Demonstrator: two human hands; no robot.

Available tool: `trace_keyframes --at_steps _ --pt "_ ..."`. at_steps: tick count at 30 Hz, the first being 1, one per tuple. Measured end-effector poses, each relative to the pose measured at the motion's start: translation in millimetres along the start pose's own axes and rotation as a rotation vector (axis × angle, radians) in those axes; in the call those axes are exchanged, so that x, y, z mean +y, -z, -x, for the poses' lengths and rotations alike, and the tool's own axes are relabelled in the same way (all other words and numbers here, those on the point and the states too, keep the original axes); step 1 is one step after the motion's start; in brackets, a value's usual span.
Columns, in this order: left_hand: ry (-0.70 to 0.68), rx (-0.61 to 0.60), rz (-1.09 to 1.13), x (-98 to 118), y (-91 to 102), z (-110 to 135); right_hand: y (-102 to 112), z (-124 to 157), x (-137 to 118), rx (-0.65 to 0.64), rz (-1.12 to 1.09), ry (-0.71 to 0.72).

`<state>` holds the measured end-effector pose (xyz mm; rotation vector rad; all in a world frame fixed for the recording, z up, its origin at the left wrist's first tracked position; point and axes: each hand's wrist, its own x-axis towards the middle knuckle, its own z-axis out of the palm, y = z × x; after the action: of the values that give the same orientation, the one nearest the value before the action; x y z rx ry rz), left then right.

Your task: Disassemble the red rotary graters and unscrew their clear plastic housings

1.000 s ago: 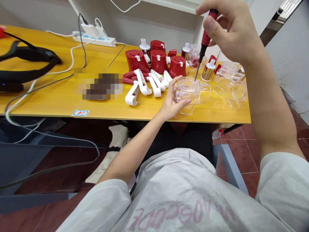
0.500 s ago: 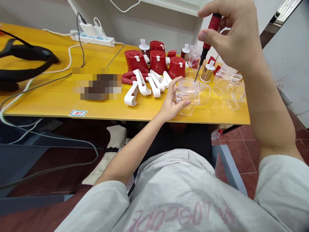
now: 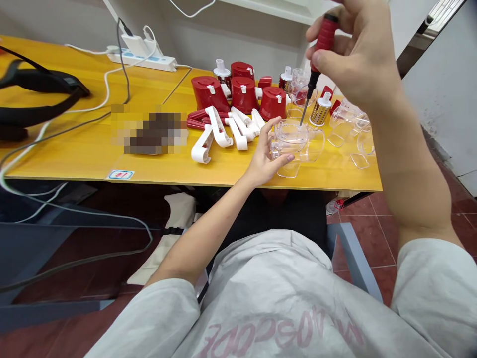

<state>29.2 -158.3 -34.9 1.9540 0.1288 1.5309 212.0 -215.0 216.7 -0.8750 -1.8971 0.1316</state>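
My left hand (image 3: 265, 158) is closed around the left side of a clear plastic housing (image 3: 292, 136) near the table's front edge. My right hand (image 3: 357, 52) grips the red handle of a screwdriver (image 3: 325, 37) from above, fingers curled round it. The shaft points steeply down, and its tip meets the upper part of the clear housing. Whether a screw sits under the tip is too small to tell. Left of the housing lie several white plastic handles (image 3: 238, 133), some with red parts. Behind them stand red cup-shaped parts (image 3: 244, 94).
More clear plastic housings (image 3: 348, 117) lie to the right. Perforated drums with white spindles (image 3: 320, 110) stand behind. A power strip (image 3: 149, 60), white cables (image 3: 108, 87) and a black headset-like object (image 3: 40, 94) occupy the left. A pixelated dark patch (image 3: 154, 134) hides something.
The fingers of my right hand have shifted round the screwdriver handle, now wrapping it more closely. The screwdriver tip and the clear housing stay in place.
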Motion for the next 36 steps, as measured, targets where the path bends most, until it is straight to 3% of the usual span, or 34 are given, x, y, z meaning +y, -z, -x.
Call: trace_keyframes --at_steps 2,7,13,17,19,24,26,30,36 --pt "0.008 0.003 -0.003 -0.1 -0.5 0.3 -0.6 1.1 -0.1 -0.016 -0.066 -0.035" --pt "0.005 0.011 -0.015 1.6 -2.0 0.3 1.4 7.8 -7.9 -0.007 0.291 -0.013" --pt "0.01 0.008 -0.016 2.9 -2.7 0.2 2.8 5.8 -0.8 -0.043 -0.061 -0.114" --pt "0.006 0.014 -0.012 2.2 -1.7 0.0 7.8 7.4 -10.4 -0.035 0.314 -0.015" --pt "0.01 0.015 -0.016 1.9 -1.3 -0.1 10.8 8.1 -14.7 -0.054 0.372 0.0" --pt "0.028 -0.015 0.019 0.0 -0.1 0.8 7.1 8.5 -6.2 -0.074 -0.086 -0.098" --pt "0.032 -0.03 0.018 -1.3 0.5 1.5 3.1 8.9 -2.8 -0.049 -0.057 -0.105" --pt "0.037 -0.043 0.005 -4.4 1.8 3.0 1.4 9.6 -6.5 0.054 0.296 -0.003" --pt "0.047 -0.048 0.04 -4.4 2.2 3.0 2.3 10.3 -3.5 0.005 -0.034 -0.06"
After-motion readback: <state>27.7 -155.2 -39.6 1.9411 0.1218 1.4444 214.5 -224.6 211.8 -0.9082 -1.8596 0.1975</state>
